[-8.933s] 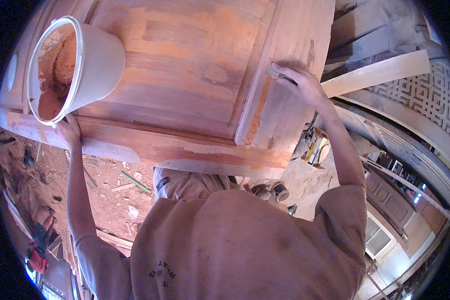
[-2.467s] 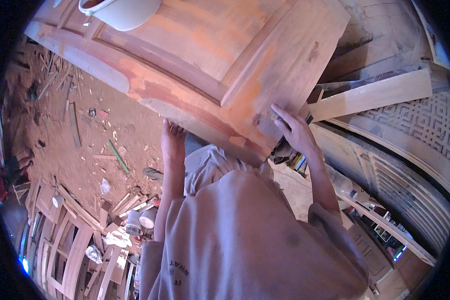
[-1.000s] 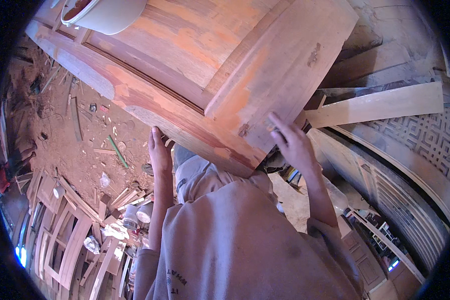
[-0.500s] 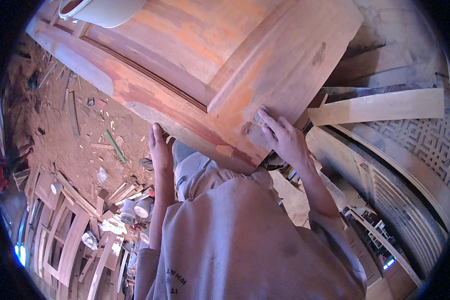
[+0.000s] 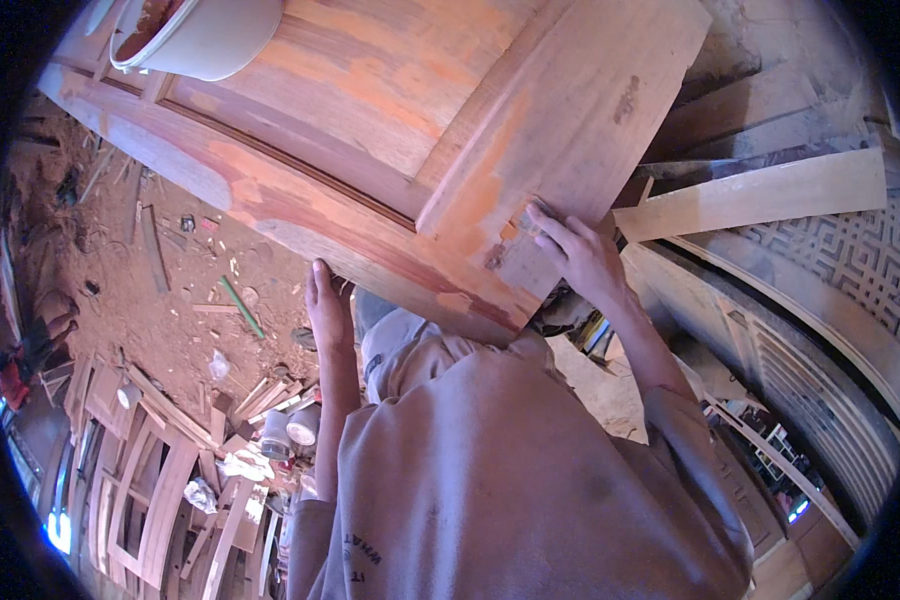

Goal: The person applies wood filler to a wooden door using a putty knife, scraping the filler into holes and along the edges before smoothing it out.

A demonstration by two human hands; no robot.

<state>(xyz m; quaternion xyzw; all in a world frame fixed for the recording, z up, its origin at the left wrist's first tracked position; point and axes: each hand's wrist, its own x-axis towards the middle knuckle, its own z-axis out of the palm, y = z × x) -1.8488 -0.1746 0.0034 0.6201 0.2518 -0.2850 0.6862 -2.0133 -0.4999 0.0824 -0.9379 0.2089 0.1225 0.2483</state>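
A wooden panelled door lies tilted before me, its surface smeared with patches of orange filler. On its near right part, my right hand is closed round a small greyish pad and presses it against the wood. The pad is mostly hidden by my fingers, so its exact kind is unclear. Fresh orange filler shows beside it. My left hand is at the door's lower edge, fingers stretched upward, with nothing visible in it. A white bucket with reddish-brown filler inside stands on the door's far left part.
Wood offcuts, a green stick and shavings litter the earth floor on the left. Wooden frames and containers lie at the lower left. To the right are a pale board, a patterned lattice panel and stacked boards.
My right hand has moved slightly up and to the right across the door with the pad. More of the bucket shows as the view has shifted. My left hand stays at the edge.
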